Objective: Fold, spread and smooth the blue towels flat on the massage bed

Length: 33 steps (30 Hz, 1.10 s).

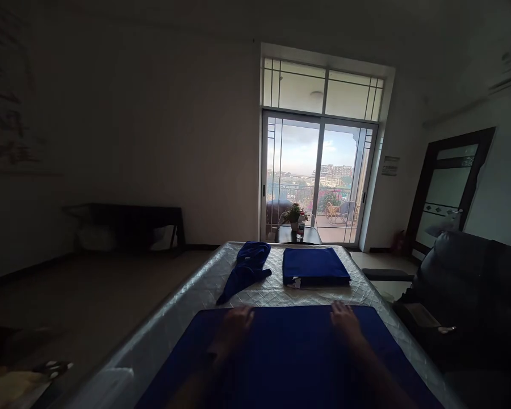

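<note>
A large dark blue cloth (285,358) lies spread flat over the near part of a mattress (162,318) with a quilted, shiny cover. My left hand (237,319) rests on the cloth close to its far edge, fingers stretched forward and slightly blurred. On the right of the same edge lies my right hand (344,317), its fingers extended and a little apart. Beyond the hands, a neatly folded blue cloth (315,266) with a small white tag sits on the mattress. Left of it is a crumpled blue cloth (247,267).
Past the mattress stands a small dark table (283,234) with a potted plant (295,215) and a bottle (300,228), before a sliding glass door (319,170). A black armchair (472,284) is close on the right. A dark bench (128,227) lines the left wall.
</note>
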Each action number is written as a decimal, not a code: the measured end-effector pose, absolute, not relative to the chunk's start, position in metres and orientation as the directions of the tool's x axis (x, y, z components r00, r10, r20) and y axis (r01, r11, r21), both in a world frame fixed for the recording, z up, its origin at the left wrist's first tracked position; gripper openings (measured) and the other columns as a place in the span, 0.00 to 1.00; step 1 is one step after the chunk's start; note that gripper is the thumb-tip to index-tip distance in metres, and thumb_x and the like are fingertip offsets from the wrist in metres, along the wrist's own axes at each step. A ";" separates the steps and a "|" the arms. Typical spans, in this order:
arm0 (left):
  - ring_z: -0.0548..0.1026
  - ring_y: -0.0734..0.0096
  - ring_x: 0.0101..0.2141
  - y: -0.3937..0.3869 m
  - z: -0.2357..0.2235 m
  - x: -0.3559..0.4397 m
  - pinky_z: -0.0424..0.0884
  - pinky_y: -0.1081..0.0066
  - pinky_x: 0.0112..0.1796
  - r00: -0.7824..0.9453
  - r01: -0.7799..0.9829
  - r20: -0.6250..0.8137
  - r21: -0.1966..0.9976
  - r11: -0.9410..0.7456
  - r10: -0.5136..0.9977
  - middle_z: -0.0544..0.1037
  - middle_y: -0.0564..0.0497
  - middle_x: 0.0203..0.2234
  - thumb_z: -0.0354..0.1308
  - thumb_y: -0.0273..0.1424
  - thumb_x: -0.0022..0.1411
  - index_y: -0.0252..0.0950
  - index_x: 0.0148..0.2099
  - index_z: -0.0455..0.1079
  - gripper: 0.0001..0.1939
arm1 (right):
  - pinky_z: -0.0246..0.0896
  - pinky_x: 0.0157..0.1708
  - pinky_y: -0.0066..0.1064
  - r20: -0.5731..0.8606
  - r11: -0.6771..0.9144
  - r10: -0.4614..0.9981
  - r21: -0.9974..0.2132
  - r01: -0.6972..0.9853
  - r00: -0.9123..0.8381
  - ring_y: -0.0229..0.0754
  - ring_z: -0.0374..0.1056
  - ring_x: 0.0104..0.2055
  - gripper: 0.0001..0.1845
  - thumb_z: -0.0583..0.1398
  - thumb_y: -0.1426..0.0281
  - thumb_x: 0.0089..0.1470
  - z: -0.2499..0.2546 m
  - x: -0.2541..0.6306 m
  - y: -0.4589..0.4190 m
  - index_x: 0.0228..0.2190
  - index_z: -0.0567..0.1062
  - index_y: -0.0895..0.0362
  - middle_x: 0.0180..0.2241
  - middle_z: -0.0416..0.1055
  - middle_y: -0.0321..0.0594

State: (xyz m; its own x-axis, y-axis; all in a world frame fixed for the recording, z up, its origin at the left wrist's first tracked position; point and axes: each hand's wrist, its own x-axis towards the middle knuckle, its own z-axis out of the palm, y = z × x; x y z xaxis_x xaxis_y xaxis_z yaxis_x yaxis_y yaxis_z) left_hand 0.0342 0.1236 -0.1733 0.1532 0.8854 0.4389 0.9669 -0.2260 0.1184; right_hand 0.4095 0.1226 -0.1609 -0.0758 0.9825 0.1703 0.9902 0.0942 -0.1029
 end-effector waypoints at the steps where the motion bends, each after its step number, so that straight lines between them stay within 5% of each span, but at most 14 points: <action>1: 0.79 0.58 0.51 0.124 -0.173 0.060 0.72 0.62 0.54 0.213 0.953 0.430 0.109 -0.284 0.877 0.81 0.42 0.50 0.42 0.36 0.72 0.41 0.54 0.76 0.22 | 0.41 0.70 0.42 0.168 0.157 0.976 -0.117 0.981 -0.136 0.47 0.51 0.72 0.31 0.45 0.68 0.66 -0.160 0.388 0.123 0.66 0.63 0.62 0.69 0.58 0.48; 6: 0.75 0.61 0.56 0.135 -0.185 0.152 0.70 0.61 0.58 0.361 0.899 0.444 0.068 -0.433 0.820 0.80 0.44 0.53 0.42 0.32 0.74 0.40 0.55 0.75 0.20 | 0.43 0.70 0.37 0.167 0.365 0.926 -0.171 0.915 -0.338 0.43 0.52 0.71 0.30 0.45 0.67 0.67 -0.166 0.311 0.126 0.65 0.66 0.58 0.68 0.59 0.42; 14: 0.67 0.53 0.64 0.147 -0.216 0.161 0.63 0.52 0.64 0.454 0.872 0.366 0.007 -0.490 0.813 0.72 0.37 0.62 0.43 0.23 0.70 0.30 0.65 0.67 0.25 | 0.37 0.72 0.43 0.171 0.419 0.906 -0.260 0.870 -0.386 0.48 0.42 0.74 0.33 0.44 0.69 0.66 -0.196 0.303 0.134 0.69 0.56 0.63 0.72 0.48 0.47; 33: 0.57 0.54 0.69 0.154 -0.225 0.121 0.59 0.49 0.65 0.391 0.914 0.287 -0.006 -0.406 0.875 0.60 0.36 0.69 0.39 0.31 0.74 0.31 0.72 0.58 0.28 | 0.31 0.72 0.42 0.057 0.226 0.974 -0.254 0.940 -0.219 0.44 0.36 0.75 0.36 0.37 0.60 0.69 -0.187 0.328 0.133 0.71 0.49 0.64 0.73 0.44 0.45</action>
State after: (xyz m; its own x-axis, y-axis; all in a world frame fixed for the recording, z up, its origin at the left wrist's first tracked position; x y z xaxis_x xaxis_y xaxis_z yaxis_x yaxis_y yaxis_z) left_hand 0.1209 0.1542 -0.2248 0.3907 0.8747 0.2866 0.9138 -0.4062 -0.0060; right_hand 0.3277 0.1329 -0.1872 -0.2189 0.9741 0.0570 0.9404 0.2261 -0.2540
